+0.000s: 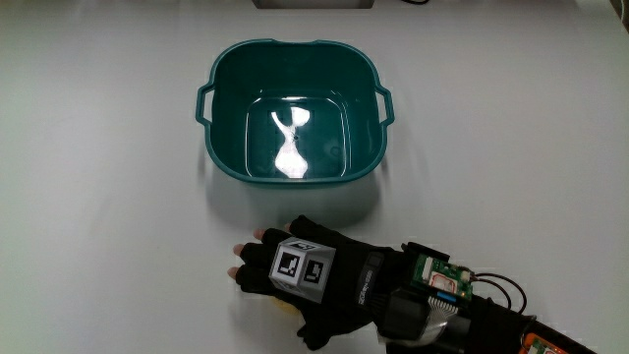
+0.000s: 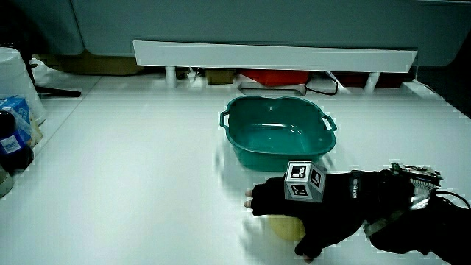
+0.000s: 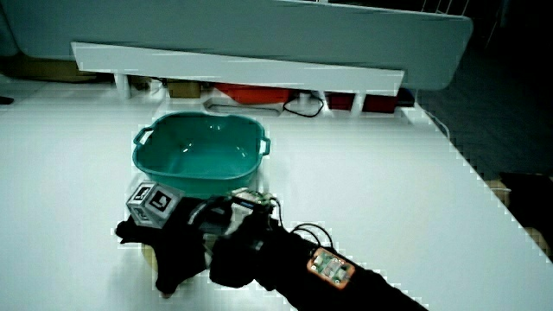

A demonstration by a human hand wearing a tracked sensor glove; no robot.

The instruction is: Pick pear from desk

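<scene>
The pear (image 2: 285, 227) is a pale yellow shape on the white table, mostly hidden under the hand; only its lower edge shows in a side view. The gloved hand (image 1: 295, 270) (image 2: 302, 195) (image 3: 164, 225) lies over the pear with its fingers curled down around it, the patterned cube facing up. Hand and pear are on the table just nearer to the person than the teal basin (image 1: 211, 74). The main view shows no clear part of the pear.
The teal two-handled basin (image 2: 228, 118) (image 3: 138, 138) stands mid-table with nothing in it. A low white partition (image 2: 272, 53) (image 3: 233, 65) runs along the table's edge, with cables under it. A white container (image 2: 15, 73) and a dark bottle (image 2: 11, 143) stand at another edge.
</scene>
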